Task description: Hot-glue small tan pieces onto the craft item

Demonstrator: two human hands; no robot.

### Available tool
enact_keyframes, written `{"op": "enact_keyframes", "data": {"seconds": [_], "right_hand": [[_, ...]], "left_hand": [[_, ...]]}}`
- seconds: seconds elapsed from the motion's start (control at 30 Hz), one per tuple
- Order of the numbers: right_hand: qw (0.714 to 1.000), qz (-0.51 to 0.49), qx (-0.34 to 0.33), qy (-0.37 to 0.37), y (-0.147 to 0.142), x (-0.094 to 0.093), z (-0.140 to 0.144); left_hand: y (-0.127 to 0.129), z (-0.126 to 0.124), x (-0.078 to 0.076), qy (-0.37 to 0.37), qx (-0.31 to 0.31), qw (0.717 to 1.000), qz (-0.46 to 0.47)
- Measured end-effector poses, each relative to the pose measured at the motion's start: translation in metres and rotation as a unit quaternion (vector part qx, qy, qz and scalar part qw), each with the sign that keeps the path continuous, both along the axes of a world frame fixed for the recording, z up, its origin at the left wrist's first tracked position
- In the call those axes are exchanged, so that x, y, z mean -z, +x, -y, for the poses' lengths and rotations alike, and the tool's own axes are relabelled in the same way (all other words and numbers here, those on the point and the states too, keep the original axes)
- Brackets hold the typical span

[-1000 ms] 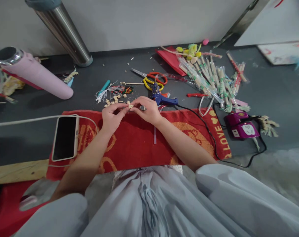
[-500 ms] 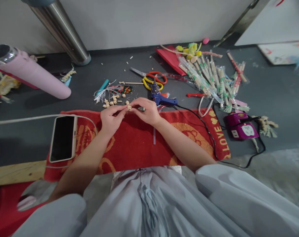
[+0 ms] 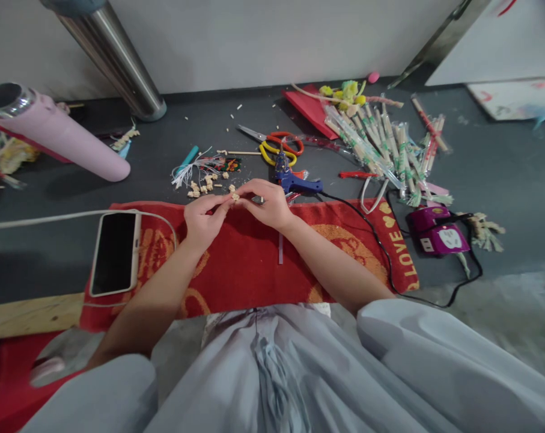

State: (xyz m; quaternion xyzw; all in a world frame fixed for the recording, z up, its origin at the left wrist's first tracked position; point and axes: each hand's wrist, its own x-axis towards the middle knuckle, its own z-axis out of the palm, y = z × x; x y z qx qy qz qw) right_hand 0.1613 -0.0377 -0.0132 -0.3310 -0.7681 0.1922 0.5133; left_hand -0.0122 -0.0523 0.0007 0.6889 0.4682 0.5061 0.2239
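My left hand (image 3: pixel 203 218) and my right hand (image 3: pixel 267 203) meet fingertip to fingertip over the far edge of a red towel (image 3: pixel 249 264). Between the fingertips they pinch a small pale wooden piece (image 3: pixel 235 196). More small wooden bits (image 3: pixel 203 184) lie scattered on the dark floor just beyond my left hand. A blue glue gun (image 3: pixel 294 179) rests right behind my right hand, its black cord running off to the right.
A phone (image 3: pixel 115 252) with a white cable lies on the towel's left end. Scissors (image 3: pixel 279 145), wrapped chopsticks (image 3: pixel 384 147), a purple power strip (image 3: pixel 438 231), a pink tube (image 3: pixel 60 135) and a metal leg (image 3: pixel 119 63) surround the spot.
Both hands keep working the small piece with only slight finger movement. The view has shifted a little.
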Motion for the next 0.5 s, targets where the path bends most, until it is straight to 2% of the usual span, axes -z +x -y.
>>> {"op": "enact_keyframes", "data": {"seconds": [0.3,0.5], "right_hand": [[1.000,0.016,-0.008,-0.014,0.0005,0.0005,-0.0010],[0.999,-0.019,-0.020,-0.023,-0.0013,-0.0016,0.0013]], "left_hand": [[0.0003,-0.0009,0.0004,-0.018,0.008,1.000,0.019],[-0.0004,-0.0003,0.0008,-0.021,-0.003,1.000,0.019]]}}
